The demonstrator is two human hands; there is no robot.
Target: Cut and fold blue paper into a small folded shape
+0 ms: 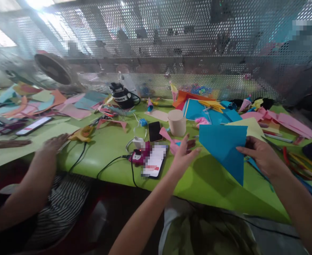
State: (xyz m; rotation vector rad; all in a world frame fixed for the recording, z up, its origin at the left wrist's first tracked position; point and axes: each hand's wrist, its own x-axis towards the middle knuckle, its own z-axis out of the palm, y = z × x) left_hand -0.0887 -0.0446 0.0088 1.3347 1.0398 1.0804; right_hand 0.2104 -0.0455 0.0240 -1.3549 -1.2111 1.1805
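1 blue paper sheet [222,147], roughly triangular with its point hanging down, is up over the right part of the green tabletop [214,193]. The right hand [259,152] pinches its right edge between thumb and fingers. The left hand [184,156] is open, its fingers apart, to the left of the sheet and near a curled pink paper piece [174,147]. Beyond that hand stands a beige cup [177,122]. To its left lie 2 phones, a dark phone [155,131] and a lit phone [157,161], the latter beside a magenta power strip [139,156]. Behind the blue sheet is a pile of orange and blue papers [195,108]. Farther left, a co-worker's hand [55,141] rests beside a yellow corded tool [81,134]. Across the back rises a perforated screen [156,46].
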